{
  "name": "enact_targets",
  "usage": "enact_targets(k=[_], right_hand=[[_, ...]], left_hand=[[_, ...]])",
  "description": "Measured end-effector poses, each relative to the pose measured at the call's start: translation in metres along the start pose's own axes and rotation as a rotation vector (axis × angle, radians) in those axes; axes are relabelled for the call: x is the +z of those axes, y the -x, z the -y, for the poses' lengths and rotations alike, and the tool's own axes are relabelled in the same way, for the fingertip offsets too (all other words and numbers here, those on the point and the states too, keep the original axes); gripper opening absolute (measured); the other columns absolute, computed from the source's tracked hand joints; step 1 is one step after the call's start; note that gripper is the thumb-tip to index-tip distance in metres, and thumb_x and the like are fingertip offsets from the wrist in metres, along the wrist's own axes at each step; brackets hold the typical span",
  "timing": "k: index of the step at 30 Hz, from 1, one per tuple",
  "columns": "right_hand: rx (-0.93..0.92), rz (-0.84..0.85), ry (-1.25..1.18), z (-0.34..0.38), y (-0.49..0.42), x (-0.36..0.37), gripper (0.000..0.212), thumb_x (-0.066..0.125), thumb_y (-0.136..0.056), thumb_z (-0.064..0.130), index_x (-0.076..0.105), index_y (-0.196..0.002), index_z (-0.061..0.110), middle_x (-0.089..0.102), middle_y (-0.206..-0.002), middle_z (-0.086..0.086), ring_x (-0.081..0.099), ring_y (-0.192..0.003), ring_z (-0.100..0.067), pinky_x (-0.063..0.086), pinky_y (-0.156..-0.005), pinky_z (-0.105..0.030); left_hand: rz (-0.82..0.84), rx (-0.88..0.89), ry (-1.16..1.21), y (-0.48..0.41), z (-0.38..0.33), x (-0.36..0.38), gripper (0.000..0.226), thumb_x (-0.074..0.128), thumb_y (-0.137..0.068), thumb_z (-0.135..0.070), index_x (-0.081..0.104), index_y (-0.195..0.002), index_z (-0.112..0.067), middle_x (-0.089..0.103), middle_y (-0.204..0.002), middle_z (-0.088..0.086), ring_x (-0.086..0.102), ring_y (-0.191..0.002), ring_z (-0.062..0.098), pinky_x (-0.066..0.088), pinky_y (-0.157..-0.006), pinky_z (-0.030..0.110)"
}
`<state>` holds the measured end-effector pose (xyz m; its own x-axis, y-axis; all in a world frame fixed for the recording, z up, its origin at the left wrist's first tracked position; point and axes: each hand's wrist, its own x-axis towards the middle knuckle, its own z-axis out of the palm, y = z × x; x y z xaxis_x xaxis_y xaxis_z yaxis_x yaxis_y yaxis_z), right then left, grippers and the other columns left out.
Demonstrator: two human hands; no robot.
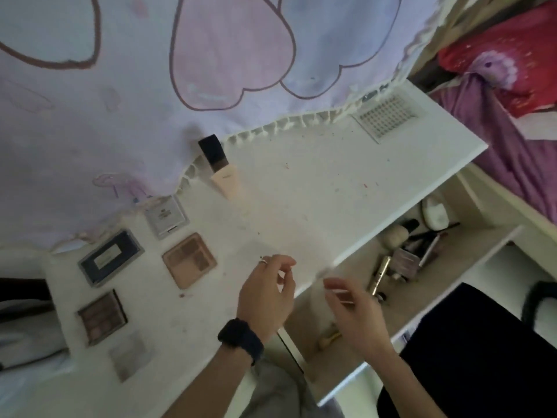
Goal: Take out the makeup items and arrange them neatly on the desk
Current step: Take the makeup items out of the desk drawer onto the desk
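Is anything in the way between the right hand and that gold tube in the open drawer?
Nothing visible. The gold tube lies uncovered in the drawer, just beyond the fingertips of the right hand, with only bare drawer floor between them.

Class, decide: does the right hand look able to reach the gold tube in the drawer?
Probably yes: the drawer is open, and the gold tube lies uncovered, close beside the right hand, with nothing between them.

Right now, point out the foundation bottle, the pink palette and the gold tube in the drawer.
foundation bottle (226, 185), head view, on its beige body.
pink palette (190, 260), head view, centre of its top face.
gold tube (380, 274), head view, middle of its barrel.
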<state>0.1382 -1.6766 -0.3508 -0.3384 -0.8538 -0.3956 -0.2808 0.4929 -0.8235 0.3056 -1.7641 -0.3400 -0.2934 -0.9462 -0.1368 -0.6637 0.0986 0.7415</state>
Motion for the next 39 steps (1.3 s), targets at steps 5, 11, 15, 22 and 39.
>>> enact_targets(k=[5, 11, 15, 22, 39], right_hand=[[-0.173, -0.122, 0.616, -0.074, 0.026, -0.064, 0.023, 0.079, -0.079, 0.006, 0.075, -0.096, 0.021, 0.073, -0.099, 0.005, 0.067, -0.096, -0.025, 0.053, -0.082, -0.04], [-0.043, -0.126, 0.91, -0.12, 0.011, -0.116, 0.013, 0.069, -0.09, 0.029, 0.077, -0.1, 0.026, 0.067, -0.124, 0.004, 0.042, -0.14, -0.027, 0.026, -0.114, -0.052], [-0.093, -0.134, 0.839, -0.129, 0.007, -0.112, 0.014, 0.063, -0.095, 0.03, 0.075, -0.101, 0.025, 0.062, -0.131, 0.001, 0.034, -0.146, -0.026, 0.028, -0.116, -0.054], [-0.122, -0.184, 0.772, -0.138, 0.007, -0.106, 0.016, 0.061, -0.095, 0.028, 0.075, -0.101, 0.022, 0.062, -0.13, -0.001, 0.033, -0.146, -0.026, 0.031, -0.115, -0.053], [0.151, 0.395, 1.217, -0.103, -0.073, -0.074, 0.06, 0.056, -0.087, 0.038, 0.037, -0.143, 0.038, 0.044, -0.145, -0.009, 0.04, -0.131, -0.035, 0.026, -0.107, -0.05]], left_hand=[[0.419, 0.065, -0.124, 0.037, -0.033, 0.094, 0.024, 0.052, -0.095, -0.031, 0.057, -0.119, -0.031, 0.064, -0.108, -0.006, 0.064, -0.093, 0.016, 0.054, -0.076, 0.034], [0.749, -0.204, -0.187, 0.029, -0.036, 0.17, 0.036, 0.052, -0.096, -0.025, 0.05, -0.132, -0.023, 0.056, -0.125, 0.006, 0.058, -0.113, 0.028, 0.05, -0.096, 0.042], [0.727, -0.309, -0.167, 0.021, -0.027, 0.202, 0.028, 0.05, -0.097, -0.021, 0.051, -0.123, -0.012, 0.06, -0.12, 0.012, 0.06, -0.109, 0.032, 0.051, -0.094, 0.046], [0.756, -0.465, -0.092, 0.023, 0.002, 0.213, 0.026, 0.047, -0.101, -0.025, 0.066, -0.12, -0.022, 0.07, -0.113, 0.0, 0.064, -0.104, 0.021, 0.051, -0.091, 0.036], [0.494, -0.442, 0.133, 0.045, 0.011, 0.157, 0.017, 0.044, -0.104, -0.036, 0.056, -0.115, -0.037, 0.059, -0.096, -0.022, 0.056, -0.088, -0.001, 0.043, -0.076, 0.021]])
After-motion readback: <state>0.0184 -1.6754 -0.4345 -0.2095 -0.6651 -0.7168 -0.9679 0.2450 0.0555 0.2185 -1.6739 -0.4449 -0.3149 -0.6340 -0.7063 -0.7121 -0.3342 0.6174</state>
